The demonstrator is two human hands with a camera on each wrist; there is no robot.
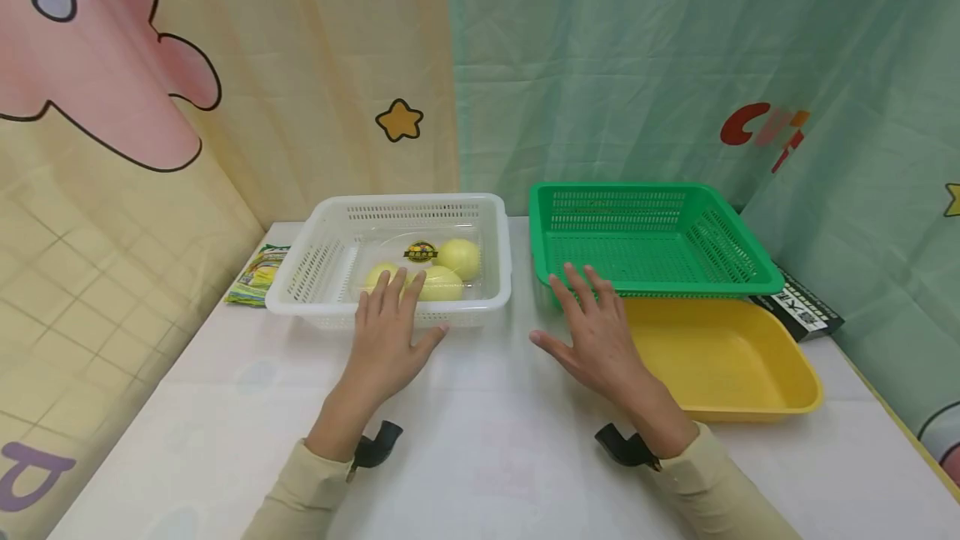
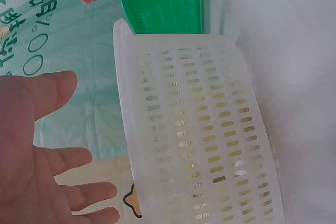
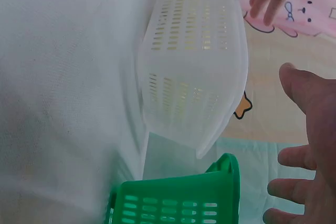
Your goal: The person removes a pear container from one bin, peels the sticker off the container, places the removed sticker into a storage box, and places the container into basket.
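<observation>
In the head view, a clear pack (image 1: 421,252) of pale yellow fruit (image 1: 458,259) lies inside the white basket (image 1: 307,307), toward its right end, its long axis seeming to run side to side like the basket's own. The left hand (image 1: 386,348) is the nearer: fingers spread and grasping nothing, it hovers by the white basket's near rim, so the pack lies ahead of it and slightly to its right. The right hand (image 1: 600,344), likewise loose and holding nothing, is to the right of the white basket. In the left wrist view, the left hand is apart from the white basket's rim, and yellow shows through the slots; its height is hard to judge. In the right wrist view, a gap separates the right hand from the white basket.
</observation>
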